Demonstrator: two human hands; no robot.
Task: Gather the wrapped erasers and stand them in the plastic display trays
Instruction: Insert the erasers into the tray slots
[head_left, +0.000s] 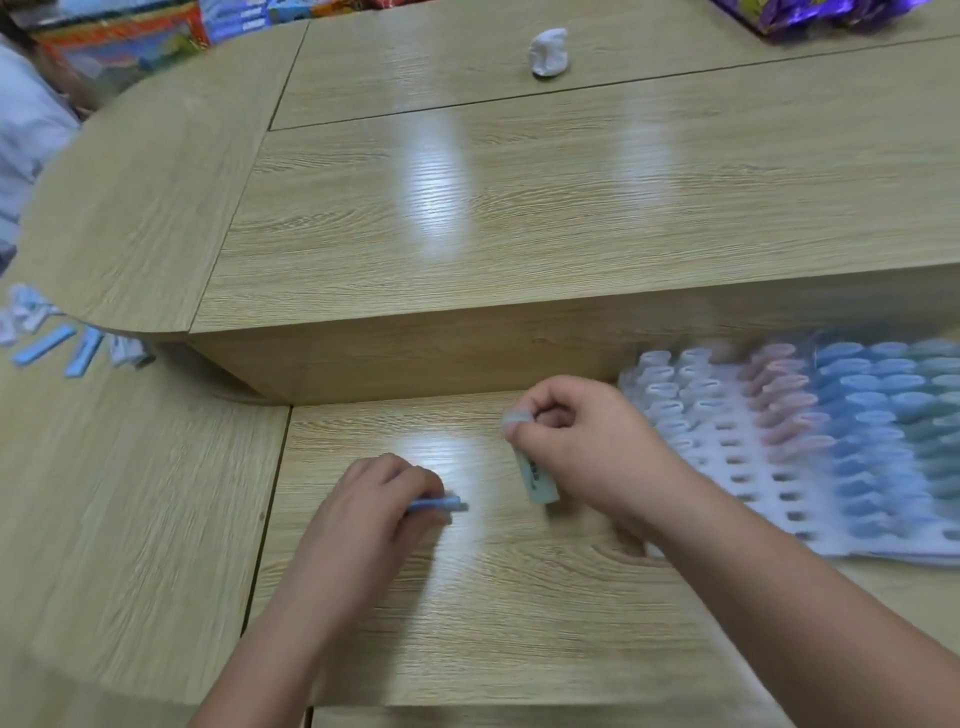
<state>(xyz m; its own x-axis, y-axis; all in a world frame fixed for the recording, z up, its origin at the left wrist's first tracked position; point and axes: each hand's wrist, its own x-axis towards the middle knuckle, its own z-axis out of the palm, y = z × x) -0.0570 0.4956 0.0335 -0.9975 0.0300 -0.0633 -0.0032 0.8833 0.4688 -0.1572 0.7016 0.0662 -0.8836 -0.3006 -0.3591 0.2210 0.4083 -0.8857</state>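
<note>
Far left: a scatter of loose erasers (52, 343) lay on the lower table (130, 519), well apart from both hands. Centre left: the left hand (371, 501) had its fingers curled round a blue wrapped eraser (439, 504), pinched low over the table so that only one end showed past the fingertips. Centre right: the right hand (576, 441) gripped a pale wrapped eraser (535, 475) by its upper end between thumb and curled fingers, the free end pointing down toward the table. Right: the plastic display tray (737, 467) lay just beside the right hand, its far rows filled with standing erasers (857, 405) in white, pink, blue and green, its near slots vacant. By the look of the grips, each eraser was light, short and fairly stiff, with a glossy wrapper likely to slip (a pinch across the broad faces near one end would leave the other end free to enter a slot). Dark print showed on the pale eraser's wrapper, but motion blur made it unreadable; no brand could be made out.
</note>
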